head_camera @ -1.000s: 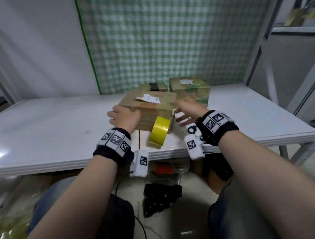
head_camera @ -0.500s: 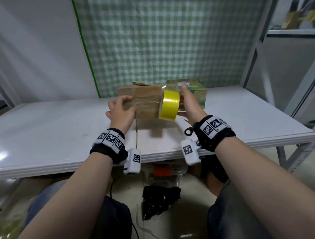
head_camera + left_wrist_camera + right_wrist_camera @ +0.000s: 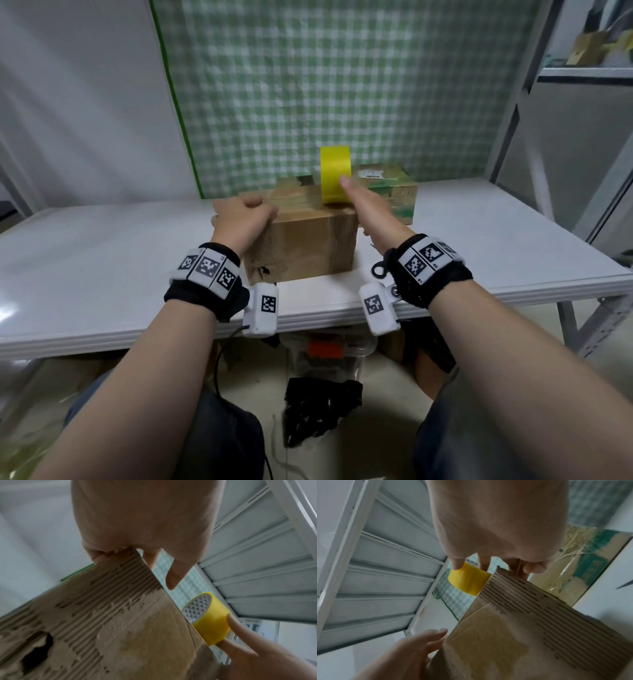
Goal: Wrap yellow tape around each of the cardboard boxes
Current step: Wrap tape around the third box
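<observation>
A: Yellow glossy roll of adhesive tape (image 3: 335,174) stands on edge on top of the near brown corrugated cardboard box (image 3: 301,240), at its right end. We hold the roll with our right hand (image 3: 368,212), fingers pinching it. Our left hand (image 3: 245,222) grips the box's left top edge.

B: Axis?

A: The box's long axis runs left to right across the white desk (image 3: 102,260), directly ahead of both hands. The roll's flat faces point left and right, so we judge it will travel front to back. The right hand is nearer.

B: Count?

A: One roll. Three boxes: near one, green-printed box (image 3: 394,185) behind right, and a third barely visible behind.
</observation>
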Tool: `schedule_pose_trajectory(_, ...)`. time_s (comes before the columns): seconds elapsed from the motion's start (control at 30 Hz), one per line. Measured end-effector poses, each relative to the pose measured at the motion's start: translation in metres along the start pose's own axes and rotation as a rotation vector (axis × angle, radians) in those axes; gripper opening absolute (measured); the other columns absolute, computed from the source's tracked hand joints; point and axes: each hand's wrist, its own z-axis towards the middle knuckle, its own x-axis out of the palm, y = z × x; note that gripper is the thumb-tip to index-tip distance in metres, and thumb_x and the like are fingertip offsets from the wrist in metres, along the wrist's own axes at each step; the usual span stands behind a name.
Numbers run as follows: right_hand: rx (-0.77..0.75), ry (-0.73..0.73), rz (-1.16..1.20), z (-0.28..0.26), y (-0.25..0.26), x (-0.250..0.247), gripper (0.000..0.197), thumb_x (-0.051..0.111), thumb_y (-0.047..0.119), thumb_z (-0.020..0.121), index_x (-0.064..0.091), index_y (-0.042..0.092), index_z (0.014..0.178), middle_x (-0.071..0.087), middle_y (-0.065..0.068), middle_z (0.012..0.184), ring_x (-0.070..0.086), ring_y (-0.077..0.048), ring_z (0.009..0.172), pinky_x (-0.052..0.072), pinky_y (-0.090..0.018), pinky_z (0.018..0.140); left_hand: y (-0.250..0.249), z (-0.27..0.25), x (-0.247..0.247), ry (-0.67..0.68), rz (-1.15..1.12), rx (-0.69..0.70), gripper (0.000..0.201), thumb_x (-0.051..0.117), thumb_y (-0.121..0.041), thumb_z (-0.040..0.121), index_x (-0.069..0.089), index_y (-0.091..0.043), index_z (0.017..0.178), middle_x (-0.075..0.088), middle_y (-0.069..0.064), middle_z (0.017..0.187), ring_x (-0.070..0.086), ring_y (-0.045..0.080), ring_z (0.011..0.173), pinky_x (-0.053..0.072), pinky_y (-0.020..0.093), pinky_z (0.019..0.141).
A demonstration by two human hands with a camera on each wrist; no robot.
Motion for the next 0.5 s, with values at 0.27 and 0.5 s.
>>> schedule_pose_trajectory(0.27, -0.236, -0.099, -0.169, 0.013, -0.01, 0.006, 0.035, 0.047, 0.051, 0.103, 0.069, 0.023, 0.104, 0.065, -0.005, 0.117, 0.058, -0.024, 0.114, 0.044, -0.043, 0.1, -0.01, -0.016, 0.023, 0.007, 0.53, 0.4, 0.031, 0.067, -0.061, 0.086, 0.072, -0.048, 0.114, 0.061, -0.026, 0.135, 0.045, 0.009, 0.136, 0.022, 0.046, 0.112)
schedule_pose_trajectory(0.5, -0.206, -0.129, 0.045, 0.022, -0.004, 0.006, 0.071, 0.049, 0.078, 0.083, 0.075, 0.015, 0.103, 0.076, -0.003, 0.101, 0.07, -0.022, 0.099, 0.052, -0.046, 0.098, -0.007, -0.01, 0.031, -0.064, 0.541, 0.334, 0.025, 0.063, -0.061, 0.089, 0.073, -0.049, 0.109, 0.07, -0.021, 0.122, 0.055, 0.009, 0.124, 0.024, 0.041, 0.106)
